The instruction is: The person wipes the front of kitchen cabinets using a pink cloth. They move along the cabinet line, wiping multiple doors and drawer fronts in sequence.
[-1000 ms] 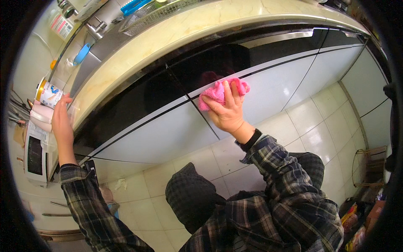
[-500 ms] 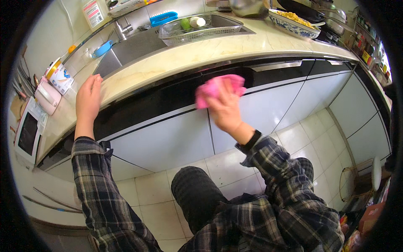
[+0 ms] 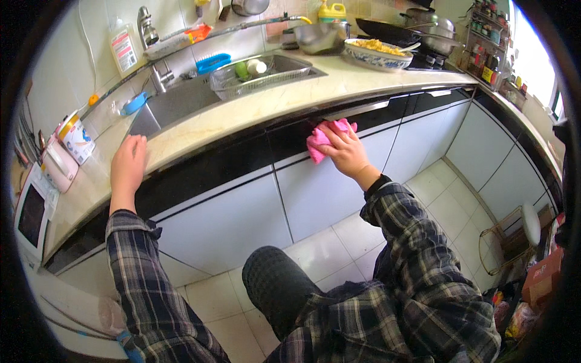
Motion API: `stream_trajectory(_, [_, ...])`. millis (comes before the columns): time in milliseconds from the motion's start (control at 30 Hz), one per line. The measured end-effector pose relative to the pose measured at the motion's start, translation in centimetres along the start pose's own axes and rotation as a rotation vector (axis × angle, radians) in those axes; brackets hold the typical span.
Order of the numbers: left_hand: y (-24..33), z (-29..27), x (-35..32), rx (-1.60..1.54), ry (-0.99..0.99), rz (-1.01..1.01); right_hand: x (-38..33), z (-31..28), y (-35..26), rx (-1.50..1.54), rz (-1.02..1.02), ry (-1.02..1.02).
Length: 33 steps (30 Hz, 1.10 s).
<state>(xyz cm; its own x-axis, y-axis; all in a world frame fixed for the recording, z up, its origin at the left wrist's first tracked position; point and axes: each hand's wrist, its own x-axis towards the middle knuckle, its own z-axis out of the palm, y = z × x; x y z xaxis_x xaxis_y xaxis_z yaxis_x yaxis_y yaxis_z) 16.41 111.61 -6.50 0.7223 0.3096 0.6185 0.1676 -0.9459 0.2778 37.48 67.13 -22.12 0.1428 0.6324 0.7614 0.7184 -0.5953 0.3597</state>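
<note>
My right hand (image 3: 348, 152) presses a pink cloth (image 3: 321, 138) against the dark band at the top of the pale cabinet fronts (image 3: 315, 193), just under the counter's edge. My left hand (image 3: 128, 164) lies flat, fingers together, on the beige stone counter (image 3: 242, 112) in front of the steel sink (image 3: 175, 103). Both forearms wear plaid sleeves. My dark-trousered knee (image 3: 275, 290) is raised over the tiled floor below the cabinets.
A wire dish rack (image 3: 260, 72) with cups stands beside the sink and tap (image 3: 148, 36). A metal bowl (image 3: 318, 36), a patterned bowl of food (image 3: 378, 54) and pans sit at the back right. A can (image 3: 75, 136) and microwave (image 3: 30, 212) stand left; a stool (image 3: 514, 233) right.
The view has tilted up, showing the counter top. My right hand has carried the pink cloth from the pale door up to the dark strip. My left hand stays on the counter.
</note>
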Motion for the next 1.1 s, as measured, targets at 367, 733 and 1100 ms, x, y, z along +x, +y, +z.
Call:
stream_trajectory(367, [0.3,0.0,-0.1,-0.043,0.009,-0.023,3.8,-3.9,-1.0,0.085,0.055,0.322])
stream_trajectory(733, [-0.3,0.4,-0.1,0.002,0.092,0.029,-0.3,-2.3,7.6,-0.177,0.261,0.242])
stream_trajectory(1100, [0.2,0.2,-0.1,0.010,0.094,0.029,-2.2,-1.5,11.3,-0.213,0.484,0.161])
